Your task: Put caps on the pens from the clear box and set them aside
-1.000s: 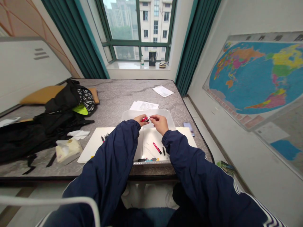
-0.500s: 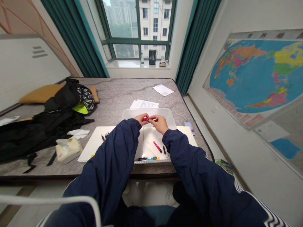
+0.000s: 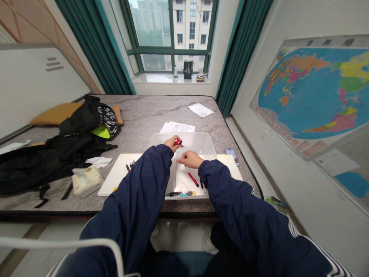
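Over a clear plastic box, my left hand grips a short red and black pen. To its right and a little nearer, my right hand is closed, fingers curled and pointing left; anything in them is too small to make out. Below the right hand, a red pen lies in the box beside a black pen, partly covered by my sleeve. Along the near wall of the box are dark pens and small coloured items.
White boards lie under the box, with several pens on the left one. A tissue pack and black backpack are farther left. Papers lie behind the box. The table edge runs close to me.
My hands have come apart: the right has moved down and toward me, off the red pen. My left hand keeps the pen, now tilted with its black part showing. The view has shifted slightly.
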{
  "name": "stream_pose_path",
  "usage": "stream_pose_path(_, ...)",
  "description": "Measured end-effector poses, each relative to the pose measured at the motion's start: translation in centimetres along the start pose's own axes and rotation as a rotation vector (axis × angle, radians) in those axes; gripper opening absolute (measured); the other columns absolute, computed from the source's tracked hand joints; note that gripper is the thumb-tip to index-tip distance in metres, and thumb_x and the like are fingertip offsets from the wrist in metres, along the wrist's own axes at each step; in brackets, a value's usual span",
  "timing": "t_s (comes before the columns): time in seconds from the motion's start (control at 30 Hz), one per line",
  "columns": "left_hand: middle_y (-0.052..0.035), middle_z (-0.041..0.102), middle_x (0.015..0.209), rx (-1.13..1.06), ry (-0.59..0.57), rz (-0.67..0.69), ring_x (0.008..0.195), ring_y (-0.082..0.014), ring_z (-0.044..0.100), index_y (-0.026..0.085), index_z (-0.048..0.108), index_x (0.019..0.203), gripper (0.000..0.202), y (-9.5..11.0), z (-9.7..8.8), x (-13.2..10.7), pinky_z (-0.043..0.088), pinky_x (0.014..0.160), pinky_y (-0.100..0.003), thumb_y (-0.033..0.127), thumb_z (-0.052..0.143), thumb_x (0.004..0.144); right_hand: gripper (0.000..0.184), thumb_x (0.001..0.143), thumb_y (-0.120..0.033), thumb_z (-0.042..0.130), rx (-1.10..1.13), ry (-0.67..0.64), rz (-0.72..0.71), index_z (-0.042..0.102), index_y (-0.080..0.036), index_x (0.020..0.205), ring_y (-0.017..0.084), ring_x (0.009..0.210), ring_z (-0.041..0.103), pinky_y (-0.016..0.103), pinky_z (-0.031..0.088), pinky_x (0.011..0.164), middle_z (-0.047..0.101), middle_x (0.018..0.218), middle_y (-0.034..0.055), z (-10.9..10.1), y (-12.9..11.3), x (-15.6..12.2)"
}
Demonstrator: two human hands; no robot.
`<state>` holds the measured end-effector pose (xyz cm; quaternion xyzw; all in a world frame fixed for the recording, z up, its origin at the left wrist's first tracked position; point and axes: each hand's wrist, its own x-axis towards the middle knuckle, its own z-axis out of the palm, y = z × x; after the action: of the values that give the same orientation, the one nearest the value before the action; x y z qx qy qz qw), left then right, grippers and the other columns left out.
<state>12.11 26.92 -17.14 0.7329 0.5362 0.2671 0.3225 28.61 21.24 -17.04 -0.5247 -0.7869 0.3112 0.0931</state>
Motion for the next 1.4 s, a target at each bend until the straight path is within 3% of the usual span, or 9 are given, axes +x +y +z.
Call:
stream_pose_path(0.1, -0.0004, 0.074, 0.087, 0.064, -0.001, -0.026, 0.078, -0.0130, 0.065, 0.022, 0.049, 0.103, 0.029, -0.2, 0.0, 0.1, 0.047, 0.081, -0.027, 0.017, 0.058, 0.076, 0.026, 0.067, -0.039, 0.075, -0.262, -0.424, -0.042, 0.066, -0.014, 0.065, 0.015, 0.062, 0.062, 0.022, 0.042, 0.060, 0.067, 0.060, 0.0045, 1.7, -0.1, -0.7)
stream_pose_path(0.23, 0.0007, 0.075, 0.087, 0.103, 0.024, 0.008, 0.075, -0.0136, 0.064, 0.023, 0.052, 0.112, 0.037, -0.5, 0.0, 0.2, 0.046, 0.082, -0.027, 0.019, 0.059, 0.076, 0.030, 0.059, -0.036, 0.080, -0.449, -0.545, 0.023, 0.071, -0.010, 0.071, 0.018, 0.068, 0.066, 0.023, 0.045, 0.059, 0.071, 0.070, 0.0090, 2.8, -0.5, -1.2)
stream_pose_path(0.43, -0.0004, 0.075, 0.088, 0.112, 0.119, 0.070, 0.078, -0.0157, 0.064, 0.024, 0.055, 0.116, 0.038, 0.2, -0.5, -0.3, 0.045, 0.082, -0.027, 0.019, 0.056, 0.078, 0.010, 0.062, -0.017, 0.071, -0.368, -0.541, 0.012, 0.071, -0.009, 0.067, 0.016, 0.058, 0.065, 0.023, 0.047, 0.057, 0.071, 0.067, 0.0086, 3.6, -0.8, -1.2)
stream_pose_path(0.6, -0.0010, 0.074, 0.087, 0.132, 0.168, 0.072, 0.077, -0.0169, 0.064, 0.023, 0.057, 0.112, 0.033, 0.8, -0.6, -0.5, 0.044, 0.077, -0.027, 0.021, 0.056, 0.079, 0.011, 0.066, -0.023, 0.069, -0.149, -0.477, -0.025, 0.069, -0.012, 0.068, 0.012, 0.049, 0.060, 0.022, 0.047, 0.053, 0.067, 0.060, 0.0040, 2.7, -0.3, -0.5)
stream_pose_path(0.8, -0.0009, 0.074, 0.085, 0.111, 0.207, 0.009, 0.073, -0.0158, 0.064, 0.023, 0.059, 0.105, 0.028, 0.6, -0.7, -0.2, 0.044, 0.072, -0.025, 0.024, 0.060, 0.077, 0.014, 0.077, -0.026, 0.058, 0.152, -0.206, -0.209, 0.065, -0.014, 0.081, 0.009, 0.051, 0.059, 0.018, 0.043, 0.054, 0.063, 0.059, -0.0006, -0.4, -0.3, -0.1)
stream_pose_path(0.97, -0.0006, 0.073, 0.081, 0.100, 0.211, -0.016, 0.067, -0.0149, 0.061, 0.022, 0.060, 0.100, 0.026, 0.6, -0.7, 0.0, 0.043, 0.069, -0.025, 0.025, 0.062, 0.074, 0.010, 0.075, -0.023, 0.060, -0.122, 0.004, -0.212, 0.066, -0.015, 0.076, 0.014, 0.069, 0.061, 0.021, 0.042, 0.066, 0.068, 0.074, 0.0041, 0.0, 0.0, 0.0)
stream_pose_path(1.13, -0.0007, 0.073, 0.082, 0.062, 0.222, -0.021, 0.067, -0.0140, 0.060, 0.023, 0.059, 0.102, 0.028, 0.3, -0.9, 0.2, 0.044, 0.069, -0.025, 0.024, 0.062, 0.074, 0.015, 0.076, -0.026, 0.062, -0.288, -0.090, -0.242, 0.069, -0.018, 0.085, 0.017, 0.079, 0.063, 0.023, 0.041, 0.070, 0.070, 0.087, 0.0056, 1.5, 0.1, 0.1)
stream_pose_path(1.27, -0.0010, 0.073, 0.082, 0.085, 0.234, -0.038, 0.065, -0.0139, 0.060, 0.022, 0.059, 0.102, 0.029, 0.1, -0.9, 0.3, 0.045, 0.069, -0.025, 0.024, 0.062, 0.074, 0.020, 0.070, -0.033, 0.071, -0.364, -0.266, -0.224, 0.071, -0.019, 0.085, 0.019, 0.080, 0.064, 0.023, 0.043, 0.067, 0.071, 0.086, 0.0062, 3.0, -0.6, -0.4)
stream_pose_path(1.4, 0.0002, 0.073, 0.081, 0.114, 0.231, -0.030, 0.068, -0.0145, 0.062, 0.023, 0.059, 0.101, 0.028, 0.2, -0.8, 0.1, 0.044, 0.072, -0.025, 0.021, 0.062, 0.073, 0.016, 0.069, -0.025, 0.070, -0.452, -0.351, -0.198, 0.073, -0.018, 0.082, 0.022, 0.083, 0.066, 0.025, 0.045, 0.067, 0.071, 0.087, 0.0103, 4.0, -1.4, -1.1)
